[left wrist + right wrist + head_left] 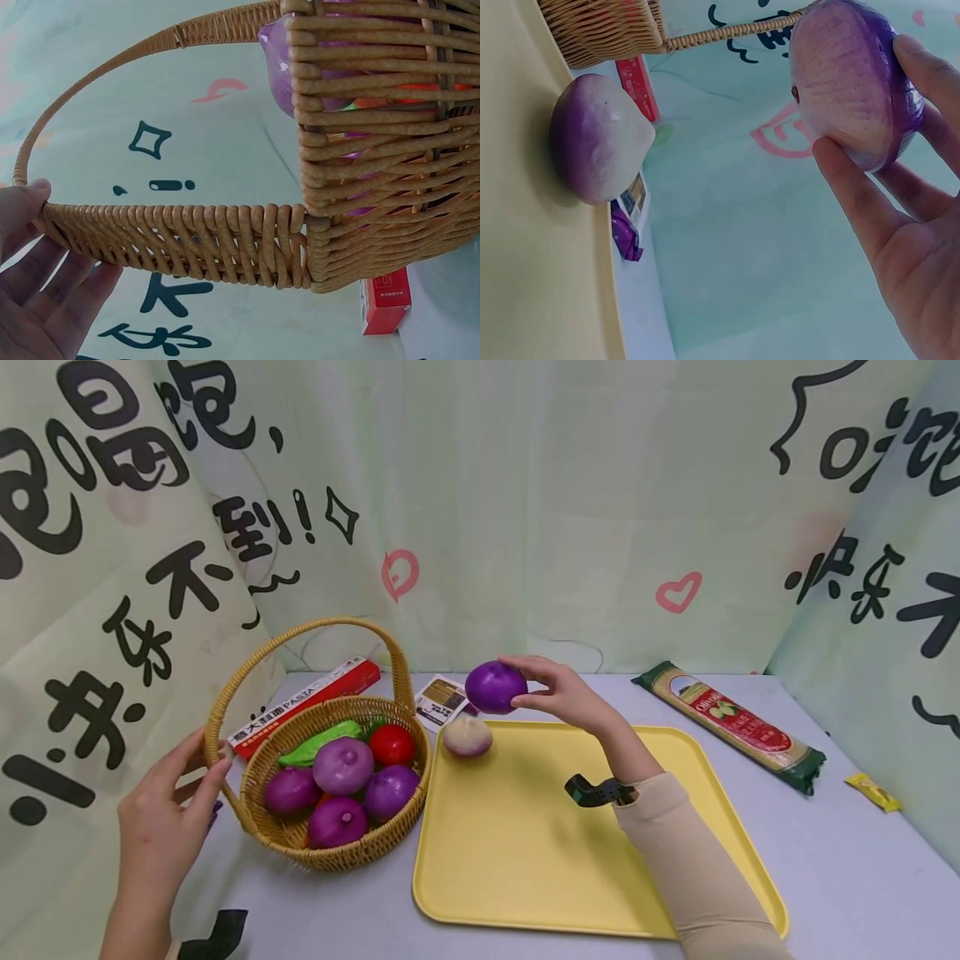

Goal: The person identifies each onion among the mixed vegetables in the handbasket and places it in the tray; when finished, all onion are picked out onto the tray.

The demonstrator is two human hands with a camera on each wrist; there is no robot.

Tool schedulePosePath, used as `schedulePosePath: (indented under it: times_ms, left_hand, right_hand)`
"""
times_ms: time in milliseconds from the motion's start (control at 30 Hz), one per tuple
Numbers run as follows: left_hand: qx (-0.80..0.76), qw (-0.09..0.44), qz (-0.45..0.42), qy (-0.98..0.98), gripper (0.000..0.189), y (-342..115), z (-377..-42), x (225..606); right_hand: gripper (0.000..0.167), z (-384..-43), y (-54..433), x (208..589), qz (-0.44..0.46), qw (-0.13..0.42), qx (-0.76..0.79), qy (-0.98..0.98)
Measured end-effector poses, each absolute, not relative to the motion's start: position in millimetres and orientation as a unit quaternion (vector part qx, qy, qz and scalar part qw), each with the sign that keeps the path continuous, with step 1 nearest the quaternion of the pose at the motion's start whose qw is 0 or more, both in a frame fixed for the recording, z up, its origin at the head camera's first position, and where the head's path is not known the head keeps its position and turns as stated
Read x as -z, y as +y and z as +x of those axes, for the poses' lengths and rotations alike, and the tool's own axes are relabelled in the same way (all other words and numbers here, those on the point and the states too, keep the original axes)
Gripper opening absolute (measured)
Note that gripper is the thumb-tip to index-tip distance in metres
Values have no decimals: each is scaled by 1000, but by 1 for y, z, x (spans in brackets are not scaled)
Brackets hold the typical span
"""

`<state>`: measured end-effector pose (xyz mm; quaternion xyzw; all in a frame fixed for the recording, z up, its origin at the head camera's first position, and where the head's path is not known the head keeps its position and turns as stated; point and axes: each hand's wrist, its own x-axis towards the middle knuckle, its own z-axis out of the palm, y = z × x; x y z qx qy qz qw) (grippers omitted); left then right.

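Note:
My left hand (163,822) grips the side of the tall handle of a wicker basket (375,852). In the left wrist view, the thumb and fingers (64,289) lie on opposite sides of the woven handle (176,240). Inside the basket are several purple onions (342,766), a green pepper (322,743) and a red tomato (392,745). My right hand (562,693) holds a purple onion (495,687) between thumb and fingers, above the far edge of a yellow tray (517,860). Below it, a white-and-purple bulb (467,737) rests at the tray's far left corner.
Behind the basket lies a red pasta box (322,697). A small printed card (441,700) is beyond the tray. To the right are a green-and-red pasta packet (738,722) and a small yellow wrapped packet (873,792). Printed curtains (570,527) enclose the table's back and sides.

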<state>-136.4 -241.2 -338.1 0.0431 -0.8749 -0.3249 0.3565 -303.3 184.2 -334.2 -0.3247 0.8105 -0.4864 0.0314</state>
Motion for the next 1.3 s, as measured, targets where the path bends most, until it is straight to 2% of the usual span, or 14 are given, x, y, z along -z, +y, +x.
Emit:
schedulePosePath:
  times_ms: [833,1300]
  left_hand:
    - [322,358,38,-875,48,-241,-138,336]
    - [325,359,46,-874,49,-242,-137,339]
  right_hand:
    - [57,-304,214,354,-285,30,493,822]
    - [59,-301,229,365,-262,48,521,811]
